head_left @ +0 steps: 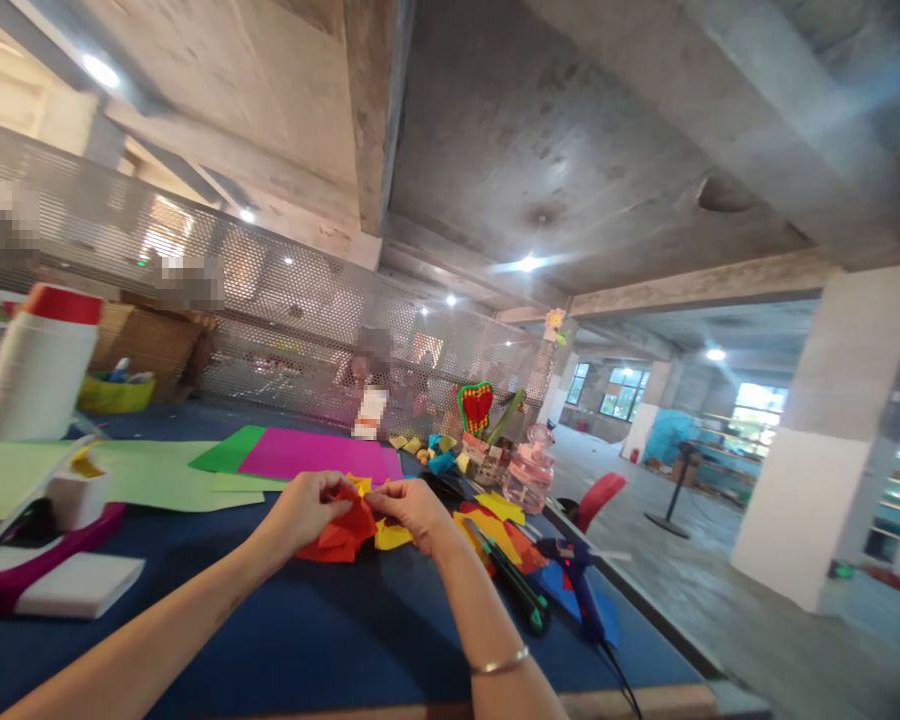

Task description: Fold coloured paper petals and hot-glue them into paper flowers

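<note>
My left hand (309,515) is closed on a crumpled, folded piece of orange-red paper (343,535), held just over the dark blue table top. Close beside it, my right hand (414,508) has its thumb and fingers pinched together at the paper's edge. Whatever sits between those right fingertips is too small to make out. Yellow paper (394,535) shows below the right hand, and a bit more yellow peeks out between the two hands. Right of my right hand lie yellow and orange sheets (495,530), green-handled scissors (521,590) and a blue glue gun (581,590).
Magenta (319,455) and pale green sheets (165,475) lie behind the hands. At left stand a white roll with a red top (41,365) and a purple-and-white tape dispenser (52,570). A pink clear bottle (529,470) stands near the right edge, before a perforated screen (292,320).
</note>
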Tool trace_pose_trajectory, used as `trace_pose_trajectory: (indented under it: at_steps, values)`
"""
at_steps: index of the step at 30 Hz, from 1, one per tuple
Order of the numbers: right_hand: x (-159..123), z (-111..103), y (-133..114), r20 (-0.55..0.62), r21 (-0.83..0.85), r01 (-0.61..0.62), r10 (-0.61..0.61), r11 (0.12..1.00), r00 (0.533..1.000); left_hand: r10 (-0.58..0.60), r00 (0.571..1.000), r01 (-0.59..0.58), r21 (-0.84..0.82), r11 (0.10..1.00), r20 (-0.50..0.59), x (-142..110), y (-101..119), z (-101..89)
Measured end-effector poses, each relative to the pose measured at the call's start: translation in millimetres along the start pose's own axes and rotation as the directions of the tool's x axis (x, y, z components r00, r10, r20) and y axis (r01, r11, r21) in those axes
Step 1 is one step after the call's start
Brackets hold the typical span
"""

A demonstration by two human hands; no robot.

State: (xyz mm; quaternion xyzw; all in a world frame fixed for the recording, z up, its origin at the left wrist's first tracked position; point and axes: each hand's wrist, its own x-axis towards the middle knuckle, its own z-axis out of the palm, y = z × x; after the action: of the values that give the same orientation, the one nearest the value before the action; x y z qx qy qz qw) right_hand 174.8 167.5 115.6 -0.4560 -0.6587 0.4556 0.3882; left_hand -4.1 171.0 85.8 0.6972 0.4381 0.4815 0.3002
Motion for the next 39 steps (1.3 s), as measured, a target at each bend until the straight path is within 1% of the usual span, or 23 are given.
trace_pose_trajectory:
  at_steps: [4,8,11,17,24,26,28,31,34,36,39]
  values:
    - [-5,-3,-2,0.064,-0.05,0.029,-0.026,0.998,0.998,0.015,1.0,-0.016,0.142,0.99,0.009,-5,10,-2.9]
    - [-10,-3,-5,0.114,-0.111,0.106,-0.093,0.988,0.989,0.005,1.0,-0.009,0.275,0.961,0.016,-11,19,-3.9]
    - [-11,-1,-4,0.145,-0.177,0.171,-0.146,0.969,0.979,-0.001,1.0,-0.003,0.35,0.937,0.01,-13,20,-3.6]
    - [-10,2,2,0.181,-0.317,0.274,-0.225,0.908,0.957,-0.006,1.0,0.0,0.428,0.904,0.013,-14,16,-2.4]
    - [-12,6,6,0.192,-0.46,0.357,-0.301,0.813,0.934,-0.022,1.0,0.019,0.492,0.87,0.0,-18,20,-3.0]
    - [-13,9,8,0.182,-0.514,0.386,-0.343,0.766,0.922,-0.016,1.0,0.018,0.51,0.86,-0.008,-19,22,-3.5]
    - [-13,13,9,0.171,-0.582,0.415,-0.394,0.7,0.903,-0.014,1.0,0.022,0.528,0.849,-0.018,-20,23,-4.1]
    - [-14,21,11,0.159,-0.698,0.442,-0.481,0.563,0.862,-0.027,0.999,0.041,0.544,0.838,-0.034,-20,23,-5.1]
    - [-16,28,10,0.158,-0.791,0.436,-0.545,0.429,0.823,-0.031,0.999,0.048,0.539,0.841,-0.041,-19,23,-6.3]
    - [-17,31,10,0.158,-0.83,0.419,-0.564,0.369,0.81,-0.026,0.999,0.042,0.535,0.844,-0.038,-18,22,-6.9]
    - [-17,32,10,0.164,-0.864,0.394,-0.565,0.314,0.809,-0.018,1.0,0.024,0.529,0.848,-0.017,-16,21,-6.7]
